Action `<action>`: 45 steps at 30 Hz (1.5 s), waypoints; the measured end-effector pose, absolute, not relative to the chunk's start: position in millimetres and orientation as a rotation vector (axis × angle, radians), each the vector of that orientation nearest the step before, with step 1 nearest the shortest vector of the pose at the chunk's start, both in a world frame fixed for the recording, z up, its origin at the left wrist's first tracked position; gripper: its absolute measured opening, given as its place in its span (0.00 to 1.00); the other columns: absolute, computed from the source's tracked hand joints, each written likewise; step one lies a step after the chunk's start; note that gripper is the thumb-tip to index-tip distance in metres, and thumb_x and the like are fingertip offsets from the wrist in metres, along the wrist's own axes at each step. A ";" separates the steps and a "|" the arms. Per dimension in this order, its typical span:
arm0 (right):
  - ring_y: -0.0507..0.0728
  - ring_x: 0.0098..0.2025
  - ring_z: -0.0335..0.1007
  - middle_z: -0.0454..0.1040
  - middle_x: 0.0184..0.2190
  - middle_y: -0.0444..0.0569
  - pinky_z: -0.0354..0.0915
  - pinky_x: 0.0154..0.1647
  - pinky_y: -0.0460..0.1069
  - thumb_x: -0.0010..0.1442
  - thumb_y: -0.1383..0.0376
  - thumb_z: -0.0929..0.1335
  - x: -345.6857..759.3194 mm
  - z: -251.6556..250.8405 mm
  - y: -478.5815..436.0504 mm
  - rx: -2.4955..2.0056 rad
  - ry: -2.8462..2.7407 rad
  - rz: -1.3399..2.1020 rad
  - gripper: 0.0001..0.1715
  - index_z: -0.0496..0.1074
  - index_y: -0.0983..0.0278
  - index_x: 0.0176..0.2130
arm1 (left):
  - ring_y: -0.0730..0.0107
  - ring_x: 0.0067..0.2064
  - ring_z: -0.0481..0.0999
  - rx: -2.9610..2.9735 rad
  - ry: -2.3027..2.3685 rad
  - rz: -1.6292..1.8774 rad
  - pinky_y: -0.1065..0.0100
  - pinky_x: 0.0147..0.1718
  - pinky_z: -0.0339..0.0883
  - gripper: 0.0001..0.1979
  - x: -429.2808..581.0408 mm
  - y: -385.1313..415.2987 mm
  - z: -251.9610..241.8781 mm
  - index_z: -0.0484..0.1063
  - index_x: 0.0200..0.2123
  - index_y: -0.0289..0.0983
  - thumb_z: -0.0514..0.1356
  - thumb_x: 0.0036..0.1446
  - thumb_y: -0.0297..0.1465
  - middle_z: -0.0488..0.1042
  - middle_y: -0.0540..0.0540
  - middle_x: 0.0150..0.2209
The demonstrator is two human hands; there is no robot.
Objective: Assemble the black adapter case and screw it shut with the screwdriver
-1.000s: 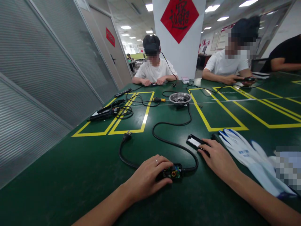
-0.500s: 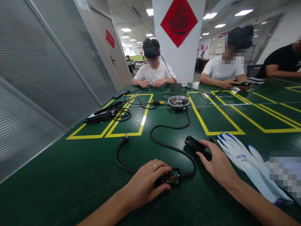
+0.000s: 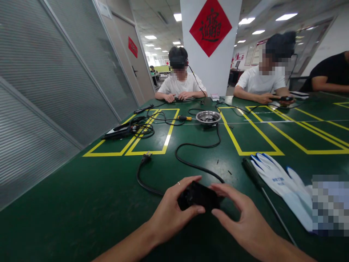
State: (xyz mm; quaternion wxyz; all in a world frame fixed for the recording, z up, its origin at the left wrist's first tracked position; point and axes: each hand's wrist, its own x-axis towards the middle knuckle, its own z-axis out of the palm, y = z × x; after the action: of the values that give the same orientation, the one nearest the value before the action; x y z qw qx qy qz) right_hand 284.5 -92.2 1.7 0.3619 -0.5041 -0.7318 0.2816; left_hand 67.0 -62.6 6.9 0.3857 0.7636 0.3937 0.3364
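Observation:
My left hand (image 3: 173,207) curls around the left side of a small black plastic casing, thumb in front and fingers behind. My right hand (image 3: 240,213) grips the right end of a black plastic cover (image 3: 205,196), which lies over the casing and hides the circuit board. Whether the two halves fit flush is hard to see. A black power cord (image 3: 188,165) runs away from the casing's right side, and another ends in a two-pin plug (image 3: 146,157) on the table at the left.
A metal bowl (image 3: 208,123) with small parts stands ahead, beside a yellow-handled screwdriver (image 3: 184,118). At right lie a long screwdriver (image 3: 252,173) and white-blue gloves (image 3: 280,180). Black devices with cables (image 3: 122,130) lie at left. Two people sit across the green table (image 3: 68,203).
My right hand has brought the black cover leftward from beside the gloves onto the casing, so the circuit board is now covered. The long screwdriver is now uncovered. The view has shifted slightly.

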 end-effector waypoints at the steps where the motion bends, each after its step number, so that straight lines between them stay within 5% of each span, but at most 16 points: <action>1: 0.53 0.51 0.71 0.73 0.50 0.46 0.69 0.53 0.53 0.57 0.64 0.67 280.6 0.3 -96.7 -1.271 -1.910 0.757 0.25 0.63 0.55 0.54 | 0.58 0.54 0.70 1.868 0.958 0.875 0.58 0.54 0.65 0.26 69.9 -66.3 8.4 0.64 0.55 0.44 0.66 0.54 0.35 0.70 0.46 0.53; 4: 0.53 0.52 0.70 0.72 0.51 0.45 0.68 0.55 0.53 0.57 0.64 0.67 279.5 -3.4 -100.4 -1.267 -1.926 0.754 0.25 0.62 0.54 0.54 | 0.61 0.52 0.71 1.830 0.880 0.948 0.60 0.52 0.66 0.23 69.1 -70.9 17.1 0.62 0.56 0.44 0.62 0.58 0.33 0.71 0.46 0.51; 9: 0.53 0.49 0.72 0.74 0.48 0.46 0.69 0.52 0.54 0.61 0.60 0.64 296.4 -2.7 -85.5 -1.410 -1.711 0.546 0.17 0.65 0.55 0.51 | 0.57 0.54 0.66 2.396 1.011 0.659 0.55 0.54 0.63 0.35 48.1 -58.5 39.3 0.45 0.66 0.43 0.58 0.60 0.29 0.62 0.40 0.56; 14: 0.54 0.48 0.71 0.75 0.45 0.47 0.70 0.48 0.53 0.61 0.62 0.63 302.3 -0.8 -78.8 -1.433 -1.684 0.447 0.14 0.68 0.57 0.48 | 0.54 0.51 0.66 2.660 1.009 0.271 0.49 0.51 0.62 0.26 50.5 -51.2 32.3 0.52 0.64 0.42 0.54 0.65 0.35 0.65 0.40 0.55; 30: 0.56 0.48 0.69 0.72 0.45 0.49 0.67 0.50 0.54 0.62 0.61 0.60 314.1 12.5 -69.9 -1.499 -1.897 0.076 0.15 0.68 0.59 0.46 | 0.59 0.52 0.67 2.681 0.982 0.258 0.57 0.53 0.62 0.21 72.8 -49.1 12.2 0.62 0.56 0.41 0.58 0.62 0.39 0.70 0.47 0.52; 33: 0.67 0.47 0.68 0.71 0.45 0.58 0.65 0.47 0.64 0.60 0.56 0.61 336.6 16.9 -60.4 -1.723 -1.919 -0.051 0.21 0.70 0.65 0.47 | 0.53 0.59 0.62 2.767 1.054 0.259 0.51 0.59 0.53 0.23 76.1 -54.6 11.1 0.61 0.57 0.38 0.56 0.62 0.42 0.66 0.43 0.58; 37: 0.72 0.38 0.71 0.73 0.36 0.65 0.65 0.35 0.66 0.57 0.51 0.62 368.2 2.6 -54.3 -1.969 -1.921 -0.070 0.27 0.72 0.71 0.41 | 0.46 0.67 0.44 2.895 1.093 0.348 0.46 0.64 0.40 0.39 77.3 -56.9 8.8 0.48 0.64 0.31 0.53 0.59 0.51 0.44 0.34 0.67; 45: 0.64 0.30 0.73 0.76 0.33 0.58 0.66 0.32 0.59 0.55 0.52 0.64 379.4 -24.9 -43.3 -1.982 -1.798 0.168 0.28 0.72 0.69 0.48 | 0.48 0.64 0.56 2.795 1.204 0.137 0.52 0.61 0.52 0.36 82.2 -54.5 -1.2 0.45 0.65 0.33 0.58 0.60 0.40 0.57 0.37 0.63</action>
State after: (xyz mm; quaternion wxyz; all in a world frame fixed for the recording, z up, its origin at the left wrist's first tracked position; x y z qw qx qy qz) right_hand 379.4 -43.3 -24.9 0.2283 -0.7197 -0.6528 0.0611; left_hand 82.2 -54.5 -1.2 0.0478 0.9164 0.3948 0.0449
